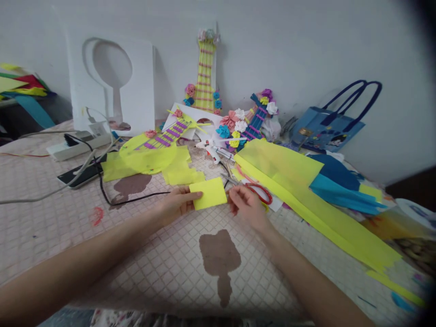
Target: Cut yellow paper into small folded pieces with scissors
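Observation:
A small rectangle of folded yellow paper (208, 193), probably crepe paper, is held above the table. My left hand (180, 202) grips its left side, thumb on top and fingers underneath. At the opposite edge, the curled fingers of my right hand (247, 203) pinch near the corner, partly hiding how they touch it. Scissors with red handles (262, 193) lie just beyond my right hand. A white glue gun (209, 151) rests farther back. To the right stretches a long strip of yellow crepe paper (293, 195).
A yellow guitar-shaped craft (146, 152) lies on yellow paper. Behind stand another paper guitar (204, 77) and a white board with a cutout (143, 86). A power strip (78, 143), black cable (132, 200), phone (76, 175) and blue bag (323, 127) also occupy the table.

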Motion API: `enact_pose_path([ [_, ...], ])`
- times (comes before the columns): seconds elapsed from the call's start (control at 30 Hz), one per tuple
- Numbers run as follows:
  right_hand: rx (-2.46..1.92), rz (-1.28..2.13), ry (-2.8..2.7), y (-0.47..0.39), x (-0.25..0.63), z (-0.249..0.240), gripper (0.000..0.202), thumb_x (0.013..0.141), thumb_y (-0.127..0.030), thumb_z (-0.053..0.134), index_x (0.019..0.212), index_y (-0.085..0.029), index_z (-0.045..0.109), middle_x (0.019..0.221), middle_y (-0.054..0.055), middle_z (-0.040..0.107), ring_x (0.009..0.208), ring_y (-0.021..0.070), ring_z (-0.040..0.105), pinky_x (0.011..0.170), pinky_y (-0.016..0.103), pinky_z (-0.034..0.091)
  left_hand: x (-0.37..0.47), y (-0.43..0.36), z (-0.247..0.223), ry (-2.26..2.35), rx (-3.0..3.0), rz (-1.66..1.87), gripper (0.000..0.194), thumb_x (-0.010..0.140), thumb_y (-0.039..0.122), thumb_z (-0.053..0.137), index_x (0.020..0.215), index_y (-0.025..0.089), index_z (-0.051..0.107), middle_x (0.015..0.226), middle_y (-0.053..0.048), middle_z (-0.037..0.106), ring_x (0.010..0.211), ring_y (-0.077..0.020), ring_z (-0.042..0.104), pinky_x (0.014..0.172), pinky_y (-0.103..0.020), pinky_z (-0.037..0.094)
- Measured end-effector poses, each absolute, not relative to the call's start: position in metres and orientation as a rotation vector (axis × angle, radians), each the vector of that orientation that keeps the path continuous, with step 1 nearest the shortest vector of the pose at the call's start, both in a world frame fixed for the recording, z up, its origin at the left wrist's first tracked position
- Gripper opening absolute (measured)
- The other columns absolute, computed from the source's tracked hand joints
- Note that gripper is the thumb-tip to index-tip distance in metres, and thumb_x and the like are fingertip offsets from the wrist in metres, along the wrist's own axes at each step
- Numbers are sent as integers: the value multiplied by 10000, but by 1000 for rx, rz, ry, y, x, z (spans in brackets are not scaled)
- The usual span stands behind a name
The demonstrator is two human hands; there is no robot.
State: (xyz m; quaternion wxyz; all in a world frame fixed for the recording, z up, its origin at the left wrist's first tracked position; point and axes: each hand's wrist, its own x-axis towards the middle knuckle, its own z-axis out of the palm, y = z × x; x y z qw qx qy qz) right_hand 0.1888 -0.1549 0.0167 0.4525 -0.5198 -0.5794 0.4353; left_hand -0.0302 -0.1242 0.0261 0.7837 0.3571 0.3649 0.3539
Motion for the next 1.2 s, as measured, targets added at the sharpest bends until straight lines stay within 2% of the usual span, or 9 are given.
enact_pose_path([
  [0.1,-1581,460,-1767,-141,230,23,232,757,-429,611,835,-215,566,757,23,596,672,166,549,641,304,425,-32,-121,26,807,766,795,160,738,123,673,896,104,662,927,-95,709,762,-117,654,705,-187,519],
  [0.17,-1762,252,-1917,-132,255,23,283,683,-423,678,831,-210,566,847,53,603,755,199,559,665,309,413,-34,-119,26,802,759,794,148,738,125,676,884,106,660,873,-78,708,715,-103,646,648,-168,512],
  [0.43,-1921,227,-2158,-126,279,16,280,726,-442,608,825,-196,518,803,65,601,711,204,550,595,283,369,-35,-115,26,822,719,809,116,741,128,670,853,112,643,754,-40,671,590,-72,588,465,-145,429],
  [0.6,-1758,394,-2078,-131,286,21,194,754,-381,583,822,-204,543,879,85,628,804,238,574,697,331,411,-38,-111,25,859,735,827,166,724,169,692,874,123,637,830,-62,682,647,-92,607,525,-165,456],
  [0.8,-1362,1071,-1727,-138,259,35,324,743,-453,635,974,-227,610,989,65,644,902,234,582,741,352,460,-40,-111,25,889,826,843,209,708,228,707,875,125,634,853,-76,676,655,-101,592,525,-179,434],
  [0.87,-1284,1273,-1621,-143,238,35,344,710,-474,667,926,-210,616,859,38,632,735,178,575,633,300,458,-40,-113,26,911,873,844,253,704,266,710,899,124,635,855,-73,666,637,-97,575,514,-185,424],
  [0.97,-1168,1528,-1443,-153,207,30,384,639,-481,728,868,-212,579,680,-23,553,512,100,458,468,233,372,-40,-115,26,930,952,848,310,704,314,708,938,127,629,864,-65,647,643,-97,560,511,-190,417],
  [1.07,-1086,1534,-1346,-160,182,22,374,647,-466,730,874,-226,554,641,-34,528,485,96,431,447,229,348,-40,-119,27,922,1027,841,323,715,357,690,936,130,626,861,-58,637,648,-97,551,518,-195,412],
  [1.2,-1090,1429,-1250,-162,168,18,376,639,-443,742,895,-244,552,640,-31,543,524,130,490,494,264,406,-39,-123,28,928,1103,829,335,718,393,678,925,132,633,829,-52,637,651,-106,550,533,-205,407],
])
